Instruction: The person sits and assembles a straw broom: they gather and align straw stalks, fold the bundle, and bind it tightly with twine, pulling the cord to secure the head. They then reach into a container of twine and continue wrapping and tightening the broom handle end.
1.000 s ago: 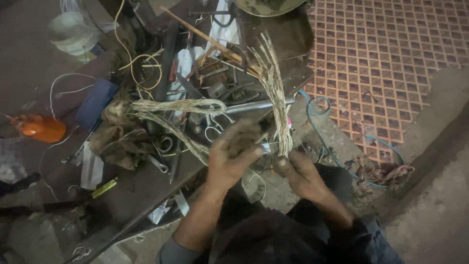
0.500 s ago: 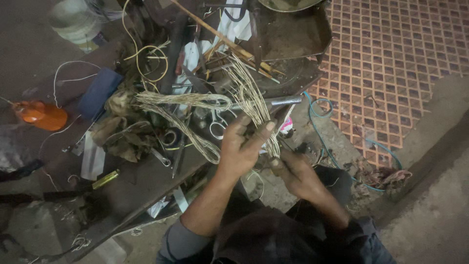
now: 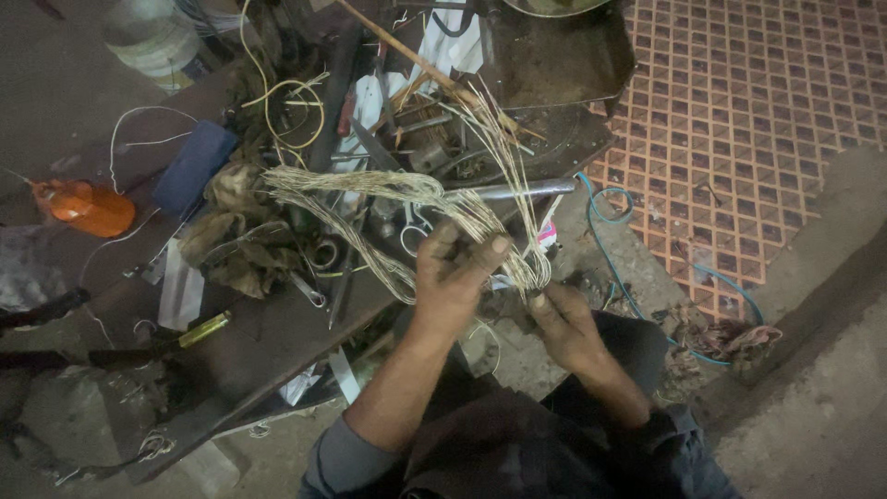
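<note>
Wire bundle at frame centre is clenched in left hand; its bend is pinched by right hand. Strands run up-left over the desk.

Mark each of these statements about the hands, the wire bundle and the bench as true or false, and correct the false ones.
1. Both hands grip the pale wire bundle. True: left hand, right hand.
2. An orange bottle lies at the bench's left. True.
3. The floor at right is plain white tile. False: the orange patterned floor has a diamond grid.
4. The blue cable is wound around the left hand. False: it lies on the floor.
</note>
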### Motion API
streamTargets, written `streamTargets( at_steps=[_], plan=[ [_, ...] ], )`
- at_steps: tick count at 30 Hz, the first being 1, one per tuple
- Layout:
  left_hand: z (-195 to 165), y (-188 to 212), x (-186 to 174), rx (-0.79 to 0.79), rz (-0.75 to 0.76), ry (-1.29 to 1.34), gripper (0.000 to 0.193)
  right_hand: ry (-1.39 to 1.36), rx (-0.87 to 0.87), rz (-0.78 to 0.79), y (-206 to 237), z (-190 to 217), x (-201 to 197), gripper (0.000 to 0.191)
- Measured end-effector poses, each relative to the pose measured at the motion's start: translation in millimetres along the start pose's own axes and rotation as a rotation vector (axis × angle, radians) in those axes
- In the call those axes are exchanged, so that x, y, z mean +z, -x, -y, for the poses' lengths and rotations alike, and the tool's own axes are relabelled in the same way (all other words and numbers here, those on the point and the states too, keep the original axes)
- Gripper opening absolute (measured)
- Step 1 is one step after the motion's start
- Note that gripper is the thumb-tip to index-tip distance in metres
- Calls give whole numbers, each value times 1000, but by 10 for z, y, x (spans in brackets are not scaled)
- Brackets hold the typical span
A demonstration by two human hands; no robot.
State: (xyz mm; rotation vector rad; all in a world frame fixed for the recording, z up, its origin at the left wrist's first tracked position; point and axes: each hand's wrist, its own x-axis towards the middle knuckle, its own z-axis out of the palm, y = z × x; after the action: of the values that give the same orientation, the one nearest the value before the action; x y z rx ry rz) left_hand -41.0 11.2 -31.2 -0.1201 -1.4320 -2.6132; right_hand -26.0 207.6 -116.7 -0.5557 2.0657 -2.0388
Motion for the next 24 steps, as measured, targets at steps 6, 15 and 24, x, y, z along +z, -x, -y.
streamTargets(
  at_steps=[6, 15, 24],
  plan=[
    [-47, 3, 96, -64, -57, 8, 31, -110, 7, 14, 8, 12, -55, 27],
    [193, 24, 42, 10, -92, 22, 20, 107, -119, -78, -40, 347, 6, 21],
    [162, 120, 78, -21, -129, 57, 16, 193, -161, -112, -67, 346, 12, 27]
  ],
)
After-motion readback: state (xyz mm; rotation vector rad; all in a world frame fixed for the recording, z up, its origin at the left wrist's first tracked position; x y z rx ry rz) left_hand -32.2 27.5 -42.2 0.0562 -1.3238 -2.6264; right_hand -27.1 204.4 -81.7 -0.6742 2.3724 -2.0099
